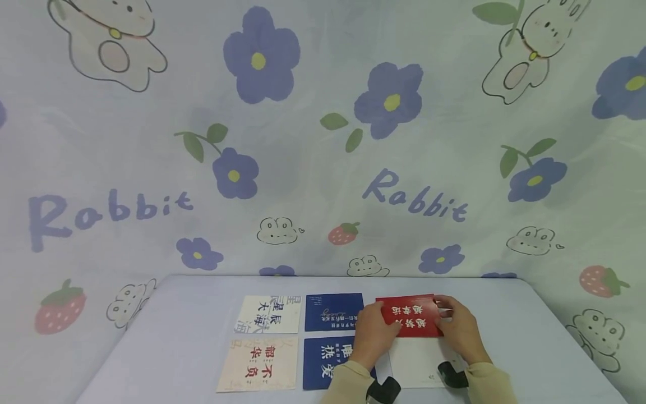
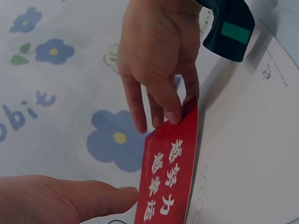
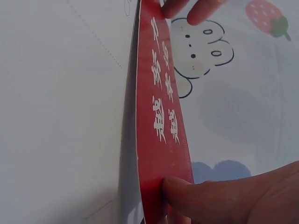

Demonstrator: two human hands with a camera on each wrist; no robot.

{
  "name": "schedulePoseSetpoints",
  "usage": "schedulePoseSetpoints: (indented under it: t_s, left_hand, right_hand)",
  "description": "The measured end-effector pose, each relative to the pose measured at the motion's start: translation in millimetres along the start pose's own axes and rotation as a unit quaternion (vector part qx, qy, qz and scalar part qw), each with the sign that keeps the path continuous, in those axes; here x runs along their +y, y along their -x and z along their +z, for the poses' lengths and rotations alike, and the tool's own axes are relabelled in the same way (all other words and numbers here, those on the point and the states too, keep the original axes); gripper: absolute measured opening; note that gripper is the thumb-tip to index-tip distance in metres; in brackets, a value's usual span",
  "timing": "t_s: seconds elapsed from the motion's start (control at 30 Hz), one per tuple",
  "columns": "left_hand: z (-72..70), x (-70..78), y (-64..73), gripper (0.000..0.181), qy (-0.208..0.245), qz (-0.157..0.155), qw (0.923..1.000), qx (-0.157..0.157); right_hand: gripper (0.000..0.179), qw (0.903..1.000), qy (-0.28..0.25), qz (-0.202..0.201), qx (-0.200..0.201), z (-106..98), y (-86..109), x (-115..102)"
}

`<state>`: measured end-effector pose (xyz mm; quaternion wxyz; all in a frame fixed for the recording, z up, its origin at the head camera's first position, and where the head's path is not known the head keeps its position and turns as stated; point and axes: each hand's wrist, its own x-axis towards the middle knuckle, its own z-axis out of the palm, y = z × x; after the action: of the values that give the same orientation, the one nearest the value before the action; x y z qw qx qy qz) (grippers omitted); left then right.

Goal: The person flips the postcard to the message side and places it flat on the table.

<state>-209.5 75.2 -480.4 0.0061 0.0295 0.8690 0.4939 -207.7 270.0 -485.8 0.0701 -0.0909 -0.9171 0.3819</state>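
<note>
A red card (image 1: 414, 311) with white characters is gripped at its two ends, tilted up from the table. My left hand (image 1: 372, 335) holds its left end; in the left wrist view a digit of that hand lies against the card's edge. At the other end my right hand (image 1: 463, 330) pinches the card, thumb (image 3: 187, 191) on the printed face and fingers behind, partly hidden. Just nearer than the red card, a white postcard back (image 1: 421, 365) with small ovals and a dotted line lies flat.
Left of the hands lie a dark blue card (image 1: 330, 311), another blue card (image 1: 315, 359) partly covered by my left hand, a cream card (image 1: 267, 314) and a beige card (image 1: 259, 365). A rabbit-and-flower patterned curtain (image 1: 303, 168) hangs behind the white table (image 1: 166, 336).
</note>
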Motion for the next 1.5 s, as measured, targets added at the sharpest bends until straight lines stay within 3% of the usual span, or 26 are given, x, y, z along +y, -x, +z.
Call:
schedulePoseSetpoints:
  t_s: [0.47, 0.7, 0.87, 1.23, 1.5]
  left_hand:
    - [-1.4, -3.7, -1.2, 0.042, 0.044, 0.044, 0.9977, 0.027]
    - [-2.4, -4.3, -3.2, 0.034, 0.082, 0.034, 0.9938, 0.067]
    - [-2.1, -4.7, -4.1, 0.034, 0.076, 0.028, 0.9926, 0.091]
    - [-0.2, -8.3, -4.1, 0.035, 0.088, 0.062, 0.9861, 0.126]
    - [0.2, -7.8, -7.0, 0.032, 0.100, 0.041, 0.9836, 0.145]
  right_hand:
    - [0.054, 0.9999, 0.004, 0.011, 0.012, -2.4, -0.6, -1.5]
    - [0.054, 0.9997, 0.010, 0.016, 0.015, -2.5, -0.2, -1.4]
    - [0.051, 0.9997, 0.017, 0.013, 0.011, -2.4, 0.6, -1.3]
    - [0.045, 0.9997, 0.004, 0.017, 0.017, -3.4, 0.6, -1.2]
    - [0.038, 0.9995, -0.012, 0.024, 0.018, -4.8, 0.3, -0.8]
